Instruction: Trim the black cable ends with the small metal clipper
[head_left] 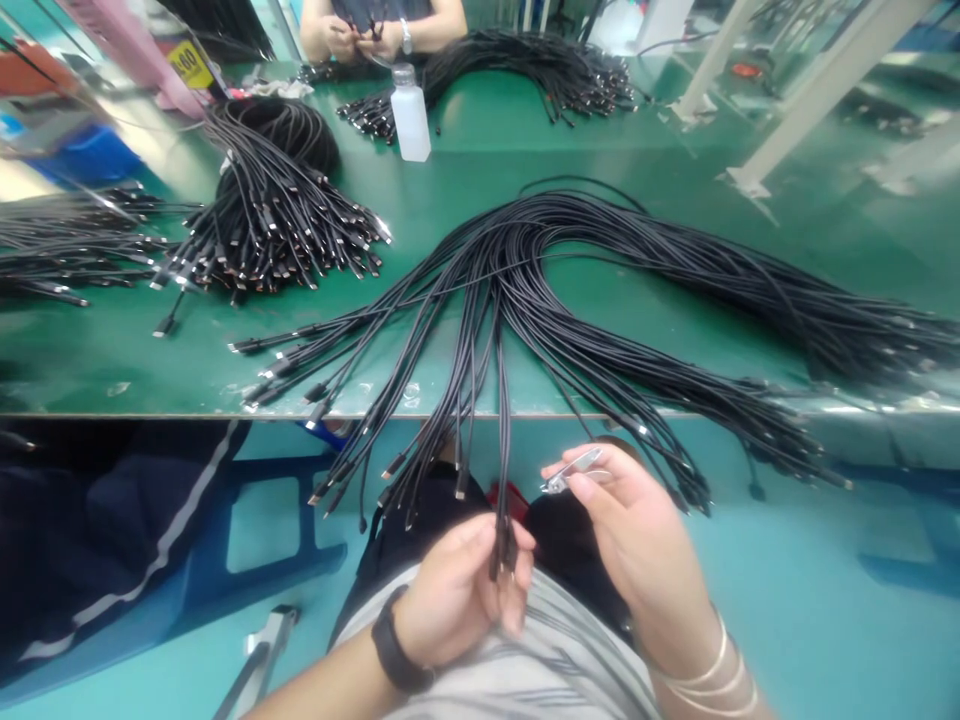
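Observation:
My left hand is closed around the ends of a few black cables that hang down over the table's front edge, in front of my lap. My right hand is beside it to the right, pinching a small silvery metal tool between thumb and fingers. A large fan of black cables spreads across the green table, with many connector ends dangling over the edge above my hands.
A second cable bundle lies at the left, more cables at the far left. A white plastic bottle stands at the back. Another person's hands work across the table beside another pile. A blue stool stands below.

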